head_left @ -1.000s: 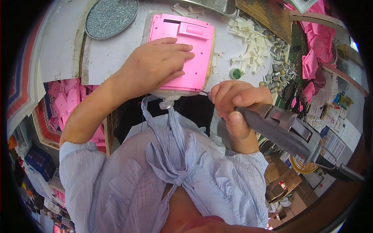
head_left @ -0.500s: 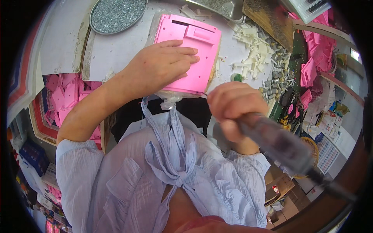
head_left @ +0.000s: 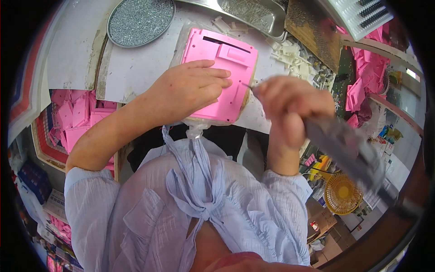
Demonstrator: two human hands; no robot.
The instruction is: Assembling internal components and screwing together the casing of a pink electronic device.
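My left hand [head_left: 191, 88] lies flat with fingers stretched over a pink plastic housing [head_left: 226, 99] at the table's front edge. A slot, a raised block and several small holes show in its face. Clear plastic film sticks out from beneath, knotted at the near end. My right hand [head_left: 295, 103], smeared by motion, is wrapped round a dark electric screwdriver [head_left: 342, 143]. Its thin bit points left, at a hole by the housing's right edge; whether it touches I cannot tell.
A round metal dish [head_left: 140, 22] of small screws stands far left, with a metal tray [head_left: 253, 13] at the back. White plastic parts [head_left: 297, 59] lie to the right. A bin of pink pieces [head_left: 74, 115] sits at left, a yellow fan [head_left: 343, 194] at right.
My right hand has moved the screwdriver away from me, from the housing's near right corner to a hole midway up its right side. The left hand stays on the housing.
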